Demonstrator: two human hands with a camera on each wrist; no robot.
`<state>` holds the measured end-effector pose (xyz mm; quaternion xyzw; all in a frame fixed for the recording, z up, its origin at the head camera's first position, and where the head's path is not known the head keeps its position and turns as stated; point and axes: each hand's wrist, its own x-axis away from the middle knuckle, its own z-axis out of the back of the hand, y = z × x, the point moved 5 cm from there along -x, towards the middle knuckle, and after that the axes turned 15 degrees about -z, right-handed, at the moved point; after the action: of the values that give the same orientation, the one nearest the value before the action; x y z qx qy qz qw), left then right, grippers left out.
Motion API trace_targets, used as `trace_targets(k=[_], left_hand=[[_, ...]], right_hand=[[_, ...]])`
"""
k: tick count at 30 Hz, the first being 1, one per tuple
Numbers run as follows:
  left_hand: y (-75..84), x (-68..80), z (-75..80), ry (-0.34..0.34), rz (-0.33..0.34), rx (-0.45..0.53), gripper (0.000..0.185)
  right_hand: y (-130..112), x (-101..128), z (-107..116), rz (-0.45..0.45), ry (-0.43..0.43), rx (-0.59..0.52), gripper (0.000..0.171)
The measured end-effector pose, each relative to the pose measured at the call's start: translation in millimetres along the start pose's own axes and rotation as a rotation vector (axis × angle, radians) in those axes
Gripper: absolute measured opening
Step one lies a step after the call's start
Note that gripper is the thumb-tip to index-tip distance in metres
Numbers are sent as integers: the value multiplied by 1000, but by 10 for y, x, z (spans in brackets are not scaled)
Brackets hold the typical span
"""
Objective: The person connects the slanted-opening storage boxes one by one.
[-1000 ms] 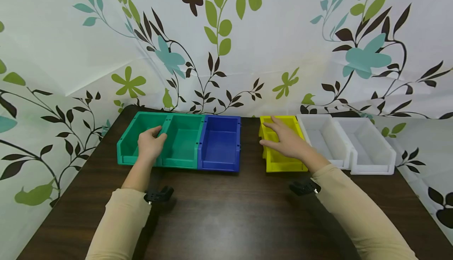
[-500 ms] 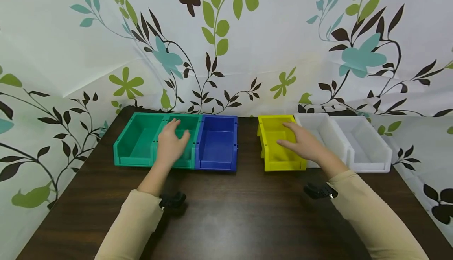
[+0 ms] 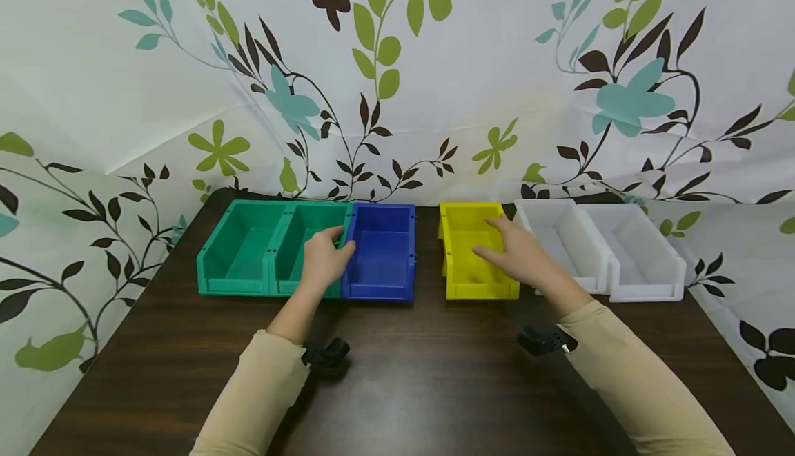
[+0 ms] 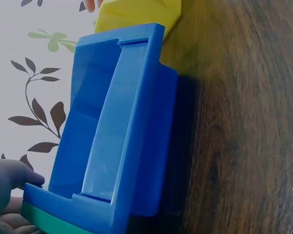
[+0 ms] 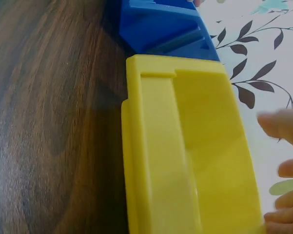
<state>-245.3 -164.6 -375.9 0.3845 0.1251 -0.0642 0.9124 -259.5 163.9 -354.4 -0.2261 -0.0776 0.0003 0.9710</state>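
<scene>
My left hand (image 3: 324, 259) is at the meeting walls of the right green bin (image 3: 310, 218) and the blue bin (image 3: 380, 263). Its thumb lies over the blue rim, with the other fingers on the green side, pinching the edge. The left wrist view shows that thumb (image 4: 27, 174) at the blue bin's near corner. My right hand (image 3: 522, 252) reaches over the right side of the yellow bin (image 3: 466, 292), thumb and fingers spread. In the right wrist view its lower fingers (image 5: 286, 214) are right at the yellow rim, and the blurred upper finger (image 5: 278, 126) points outward.
Another green bin (image 3: 236, 287) stands at the left end of the row. Two white bins (image 3: 646, 293) stand right of the yellow one, with a narrow gap between. A patterned cloth (image 3: 435, 63) hangs behind the dark wooden table (image 3: 428, 373).
My left hand has moved right, from between the two green bins to the green-blue edge. The yellow bin has slid left, away from the white bins, with my right hand beside it.
</scene>
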Motion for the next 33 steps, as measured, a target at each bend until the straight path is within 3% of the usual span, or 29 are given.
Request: trace_targets(k=[7, 13, 18, 24, 33], left_hand=[[-135, 29, -2, 45, 59, 158, 51], [-218, 51, -21, 50, 138, 287, 53], [-271, 85, -45, 56, 161, 371, 54], [-316, 122, -73, 81, 150, 393, 55], [-288, 117, -52, 101, 97, 364, 53]], right_hand=[[45, -105, 6, -100, 56, -57, 70], [163, -175, -28, -206, -5, -61, 69], [225, -194, -54, -202, -18, -70, 63], [227, -198, -87, -188, -2, -120, 60], [104, -161, -34, -208, -41, -295, 62]])
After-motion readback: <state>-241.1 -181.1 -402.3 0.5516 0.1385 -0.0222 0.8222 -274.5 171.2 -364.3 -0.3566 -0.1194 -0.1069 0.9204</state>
